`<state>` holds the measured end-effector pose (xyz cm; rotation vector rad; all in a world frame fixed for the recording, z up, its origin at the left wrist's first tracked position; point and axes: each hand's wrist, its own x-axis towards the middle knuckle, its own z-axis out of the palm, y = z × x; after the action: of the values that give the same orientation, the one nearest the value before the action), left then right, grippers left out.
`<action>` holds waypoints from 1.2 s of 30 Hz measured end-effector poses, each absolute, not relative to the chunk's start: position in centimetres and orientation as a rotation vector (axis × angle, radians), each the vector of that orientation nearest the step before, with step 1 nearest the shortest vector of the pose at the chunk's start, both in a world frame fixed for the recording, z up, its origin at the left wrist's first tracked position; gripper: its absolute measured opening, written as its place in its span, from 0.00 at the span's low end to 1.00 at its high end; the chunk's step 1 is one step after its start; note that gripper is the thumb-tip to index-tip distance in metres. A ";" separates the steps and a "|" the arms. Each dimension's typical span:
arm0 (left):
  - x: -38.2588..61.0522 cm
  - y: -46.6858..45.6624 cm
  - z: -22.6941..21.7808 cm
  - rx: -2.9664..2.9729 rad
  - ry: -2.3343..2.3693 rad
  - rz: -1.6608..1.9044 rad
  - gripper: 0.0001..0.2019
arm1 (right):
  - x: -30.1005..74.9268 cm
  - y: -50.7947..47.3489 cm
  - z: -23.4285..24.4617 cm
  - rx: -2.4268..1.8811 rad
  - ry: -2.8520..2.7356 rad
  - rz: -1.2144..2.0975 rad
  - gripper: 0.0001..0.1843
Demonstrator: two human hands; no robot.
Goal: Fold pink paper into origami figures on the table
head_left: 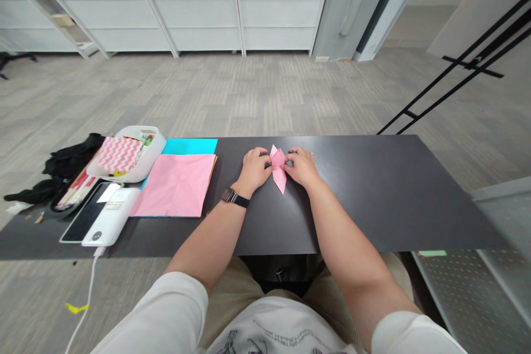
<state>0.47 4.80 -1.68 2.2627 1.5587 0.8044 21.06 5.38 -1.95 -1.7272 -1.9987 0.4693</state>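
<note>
A small folded pink origami paper (278, 165) stands near the middle of the dark table, with pointed tips at its top and one long point toward me. My left hand (255, 168) grips its left side between thumb and fingers; a black watch is on that wrist. On the opposite side, my right hand (302, 166) pinches the paper's right edge with thumb and forefinger. Both hands rest low over the tabletop. The fingertips partly cover the paper's sides.
Left of my hands lies a stack of pink paper (178, 185) over a blue sheet (191, 146). Beyond it are a white basket (155, 149), a white power bank (111, 218) with a cable, a tablet (85, 221) and black cloth (72, 157). The dark table (373, 193) extends right.
</note>
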 end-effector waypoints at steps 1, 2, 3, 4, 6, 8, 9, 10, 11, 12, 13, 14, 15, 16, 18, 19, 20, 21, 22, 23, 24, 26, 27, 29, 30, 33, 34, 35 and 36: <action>0.5 4.7 -1.6 2.274 1.554 0.807 0.02 | 21.1 5.4 -2.0 -1.723 -1.990 0.465 0.03; 0.5 4.7 -1.5 2.285 1.556 0.810 0.02 | 21.1 5.4 -2.0 -1.711 -1.978 0.458 0.03; 0.6 4.6 -1.4 2.294 1.570 0.813 0.03 | 21.1 5.4 -2.0 -1.689 -1.967 0.449 0.04; 0.6 4.5 -1.3 2.300 1.591 0.818 0.04 | 21.1 5.4 -2.0 -1.657 -1.957 0.439 0.04; 0.6 4.3 -1.1 2.303 1.657 0.837 0.05 | 21.0 5.4 -1.9 -1.575 -1.944 0.424 0.04; 0.7 4.2 -0.9 2.312 1.719 0.837 0.05 | 20.9 5.3 -1.7 -1.484 -1.946 0.419 0.05; 0.7 4.1 -0.8 2.321 1.736 0.823 0.05 | 20.8 5.2 -1.7 -1.433 -1.960 0.421 0.05; 0.7 4.1 -0.7 2.329 1.747 0.802 0.06 | 20.7 5.2 -1.6 -1.379 -1.985 0.427 0.06; 0.8 4.0 -0.6 2.337 1.750 0.775 0.06 | 20.6 5.1 -1.5 -1.325 -2.015 0.433 0.08; 0.9 3.9 -0.5 2.339 1.753 0.755 0.07 | 20.5 5.1 -1.4 -1.278 -2.045 0.436 0.09; 1.0 3.8 -0.3 2.342 1.755 0.735 0.08 | 20.4 5.0 -1.3 -1.240 -2.069 0.436 0.10; 1.1 3.8 -0.2 2.344 1.759 0.716 0.08 | 20.3 5.0 -1.2 -1.213 -2.087 0.436 0.10; 1.2 3.7 0.0 2.349 1.757 0.692 0.09 | 20.2 4.9 -1.2 -1.192 -2.102 0.440 0.10; 1.3 3.6 0.1 2.357 1.752 0.655 0.09 | 20.2 4.9 -1.1 -1.177 -2.114 0.449 0.10; 1.4 3.4 0.4 2.369 1.752 0.580 0.08 | 20.0 4.8 -1.0 -1.171 -2.124 0.469 0.10; 1.5 3.3 0.5 2.374 1.755 0.548 0.07 | 19.9 4.7 -0.9 -1.179 -2.123 0.473 0.09; 1.6 3.3 0.6 2.379 1.758 0.522 0.07 | 19.8 4.7 -0.8 -1.195 -2.120 0.470 0.09; 1.7 3.2 0.6 2.382 1.762 0.502 0.07 | 19.8 4.6 -0.7 -1.214 -2.114 0.461 0.09; 1.7 3.2 0.6 2.385 1.764 0.487 0.07 | 19.7 4.6 -0.7 -1.232 -2.108 0.448 0.08; 1.8 3.2 0.6 2.386 1.760 0.479 0.08 | 19.6 4.5 -0.6 -1.249 -2.099 0.435 0.08; 1.9 3.2 0.6 2.382 1.753 0.482 0.08 | 19.6 4.5 -0.6 -1.266 -2.090 0.423 0.06; 2.0 3.1 0.7 2.354 1.724 0.520 0.08 | 19.7 4.6 -0.7 -1.306 -2.059 0.399 0.06; 2.0 3.1 0.7 2.333 1.698 0.554 0.09 | 19.8 4.7 -0.7 -1.334 -2.038 0.383 0.07; 1.9 3.2 0.8 2.282 1.643 0.645 0.11 | 20.0 4.9 -0.7 -1.398 -1.984 0.351 0.08; 1.9 3.2 0.8 2.252 1.624 0.706 0.10 | 20.2 5.0 -0.7 -1.424 -1.951 0.341 0.09; 1.7 3.5 0.7 2.132 1.597 0.960 0.07 | 20.5 5.2 -0.6 -1.438 -1.867 0.373 0.10; 1.6 3.6 0.6 2.086 1.578 1.047 0.09 | 20.6 5.2 -0.5 -1.422 -1.849 0.399 0.10; 1.5 3.7 0.6 2.043 1.545 1.119 0.11 | 20.6 5.2 -0.4 -1.400 -1.835 0.428 0.10; 1.5 3.8 0.5 2.006 1.500 1.170 0.13 | 20.6 5.2 -0.4 -1.376 -1.824 0.457 0.10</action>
<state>1.49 3.82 0.52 2.0064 1.5004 1.1699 20.57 5.23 -0.37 -1.3764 -1.8236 0.4566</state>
